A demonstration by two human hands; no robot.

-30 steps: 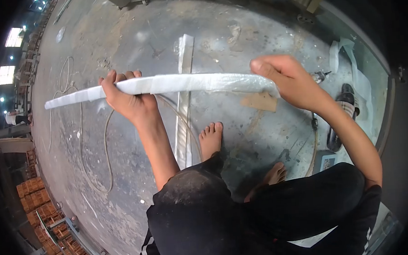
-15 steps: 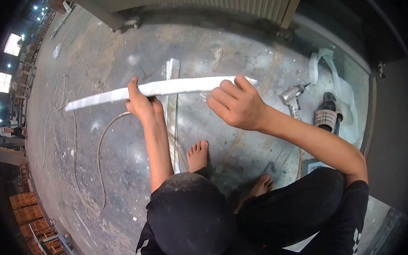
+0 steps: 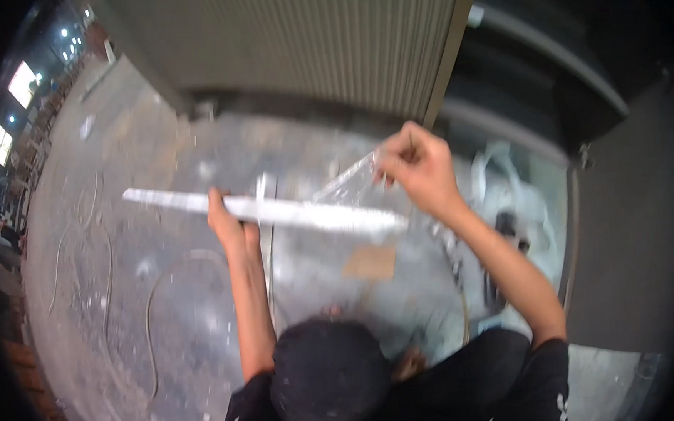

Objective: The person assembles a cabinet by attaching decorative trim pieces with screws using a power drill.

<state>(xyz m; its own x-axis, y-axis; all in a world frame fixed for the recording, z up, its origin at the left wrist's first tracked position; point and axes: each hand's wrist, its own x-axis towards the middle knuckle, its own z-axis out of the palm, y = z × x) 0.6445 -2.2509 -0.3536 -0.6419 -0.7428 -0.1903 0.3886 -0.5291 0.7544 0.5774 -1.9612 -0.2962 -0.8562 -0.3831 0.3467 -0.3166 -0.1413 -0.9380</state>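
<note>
My left hand (image 3: pixel 228 219) is wrapped round a long white strip (image 3: pixel 306 215) left of its middle, holding it roughly level above the floor. Its right end tilts slightly down. My right hand (image 3: pixel 422 170) is raised above that right end, fingers pinched on clear plastic film (image 3: pixel 350 180). The film stretches taut from the strip up to my fingertips. Under the strip, a second long, narrow piece (image 3: pixel 266 185) lies on the floor, partly hidden by the first. What the white strip is made of cannot be told.
A ribbed cabinet (image 3: pixel 304 50) stands just ahead, with a dark panel (image 3: pixel 641 254) on the right. A thin hose (image 3: pixel 150 314) curves over the floor at left. At right lie a blurred power tool (image 3: pixel 454 253), footwear (image 3: pixel 508 227) and white sheeting (image 3: pixel 541 206). A tan rectangle (image 3: pixel 371 262) shows below the strip.
My right hand has lifted off the strip's right end, drawing clear film upward. The strip now slopes down to the right. The view has shifted, showing more cabinet, and the tan rectangle has appeared.
</note>
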